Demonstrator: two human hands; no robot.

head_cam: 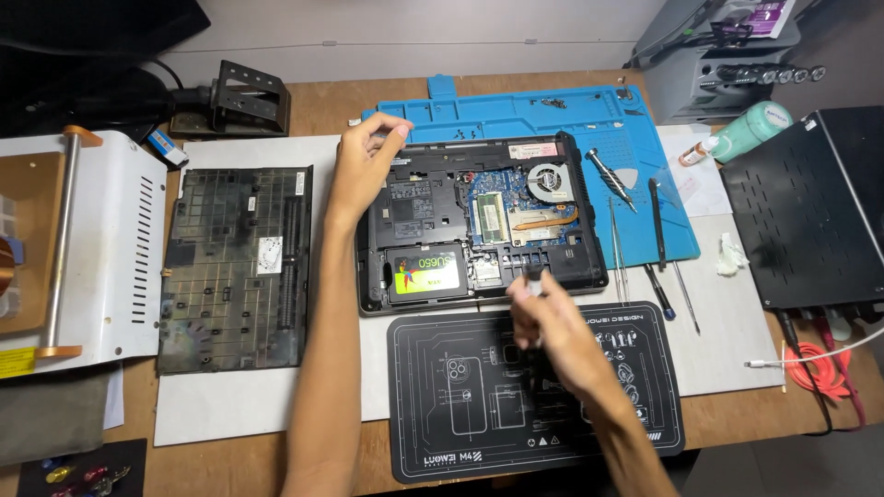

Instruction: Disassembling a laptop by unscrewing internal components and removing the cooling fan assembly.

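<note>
At frame centre the opened laptop point(479, 221) lies on the tabletop point(313, 101), drive, fan and boards inside; the left hand point(364, 156) grips its upper-left corner, the right hand point(539, 317) pinches a small dark tool point(533, 276).

One opened laptop point(479, 221), one removed bottom cover point(235, 267), two work mats: blue point(516, 115), black point(442, 405).

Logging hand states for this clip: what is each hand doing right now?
Left hand: fingers curled on the open laptop's back edge.
Right hand: closed on a small dark tool, blurred.
</note>
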